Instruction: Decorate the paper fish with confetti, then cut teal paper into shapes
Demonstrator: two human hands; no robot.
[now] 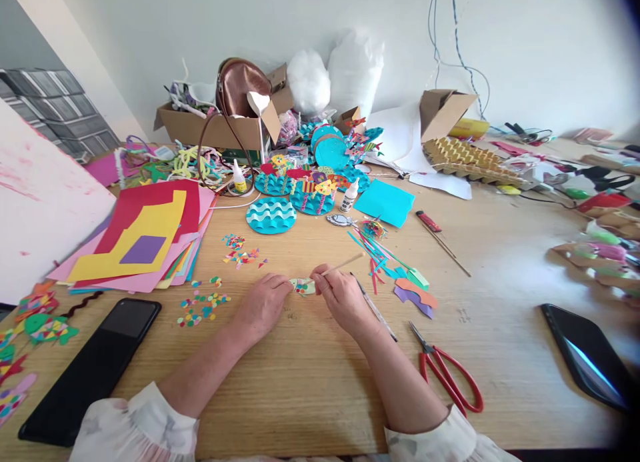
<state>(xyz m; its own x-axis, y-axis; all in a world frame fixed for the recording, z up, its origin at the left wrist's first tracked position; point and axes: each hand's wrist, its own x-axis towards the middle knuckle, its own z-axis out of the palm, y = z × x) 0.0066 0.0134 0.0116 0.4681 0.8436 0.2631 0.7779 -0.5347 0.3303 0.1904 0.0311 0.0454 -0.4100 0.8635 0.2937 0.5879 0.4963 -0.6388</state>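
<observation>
Pale wood grain covers the tabletop (300,382), which meets a plain wall (200,22) behind. Between the hands is the landmark, a small pale-green paper fish (303,287) dotted with coloured spots. The left hand (265,305) has its fingertips closed on the fish's left end. The right hand (343,302) pinches a thin stick (345,265) between thumb and fingers at the fish's right end; the stick slants up and away to the right.

Just right of the fish, beyond the right hand, lie a pen (375,309) and cut paper strips (377,262); nearer the wearer on that side are red-handled scissors (450,375), blades slightly apart. Left of the fish are loose paper dots (203,304), with tiny coloured scraps (243,255) farther back.

Beyond the fish sit a round blue wavy piece (271,215) and a white glue bottle (349,195). Farther left rests a stack of coloured paper (145,235), and nearer the wearer, a black phone (93,369). Well to the fish's right lies another phone (585,355).
</observation>
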